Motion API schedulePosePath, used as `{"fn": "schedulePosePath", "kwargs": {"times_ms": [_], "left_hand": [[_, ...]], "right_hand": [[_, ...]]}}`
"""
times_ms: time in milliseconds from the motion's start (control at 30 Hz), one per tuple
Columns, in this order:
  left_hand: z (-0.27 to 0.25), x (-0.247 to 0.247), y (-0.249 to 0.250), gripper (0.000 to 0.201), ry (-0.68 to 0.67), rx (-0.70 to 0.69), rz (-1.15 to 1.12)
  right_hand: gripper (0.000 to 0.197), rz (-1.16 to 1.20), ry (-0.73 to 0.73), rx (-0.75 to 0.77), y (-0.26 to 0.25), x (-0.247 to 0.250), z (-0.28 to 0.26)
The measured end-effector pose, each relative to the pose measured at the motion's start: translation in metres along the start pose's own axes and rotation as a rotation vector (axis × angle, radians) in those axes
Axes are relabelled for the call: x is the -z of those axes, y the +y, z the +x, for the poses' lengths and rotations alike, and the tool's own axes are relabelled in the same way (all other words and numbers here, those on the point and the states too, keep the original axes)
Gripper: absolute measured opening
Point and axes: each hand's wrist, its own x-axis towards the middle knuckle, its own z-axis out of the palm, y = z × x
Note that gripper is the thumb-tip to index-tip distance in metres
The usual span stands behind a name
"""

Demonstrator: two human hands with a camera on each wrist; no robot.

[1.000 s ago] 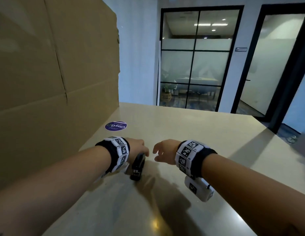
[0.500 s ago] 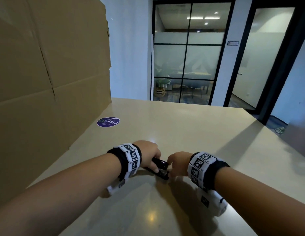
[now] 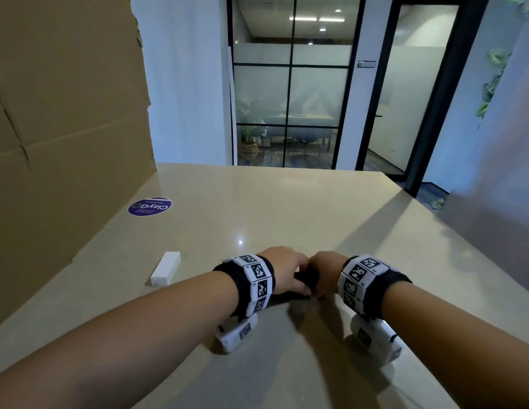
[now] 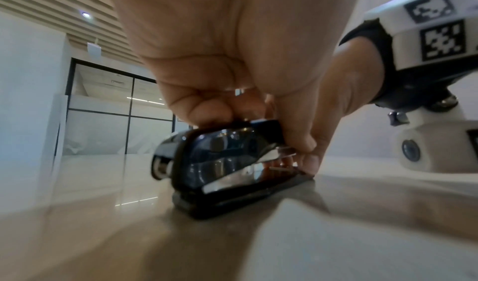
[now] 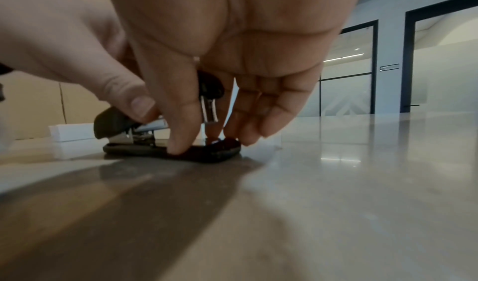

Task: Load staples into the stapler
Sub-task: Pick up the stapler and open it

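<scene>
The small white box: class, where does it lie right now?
In the head view the small white box lies on the table, left of the left hand and near the cardboard sheet.

Your forearms are bare, no sleeves. Each wrist wears a black fabric band (image 3: 233, 278) ringed with white blocks bearing black square-code markers (image 3: 258, 271) (same on the right (image 3: 359, 271)). A white camera housing (image 3: 238, 335) hangs under each wrist; the right one (image 4: 439, 146) shows metal screws.
</scene>
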Motion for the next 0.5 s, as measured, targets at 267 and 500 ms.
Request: {"fn": "schedulePosePath", "kwargs": {"times_ms": [267,500], "left_hand": [[-0.001,0.003,-0.001,0.039,-0.002,-0.009,-0.002],[-0.028,0.021,-0.019,0.033,0.059,0.047,-0.279]], "right_hand": [[0.046,0.092,0.060,-0.030,0.009,-0.005,-0.004],[0.048,0.178,0.119,0.009,0.017,-0.011,-0.007]]}}
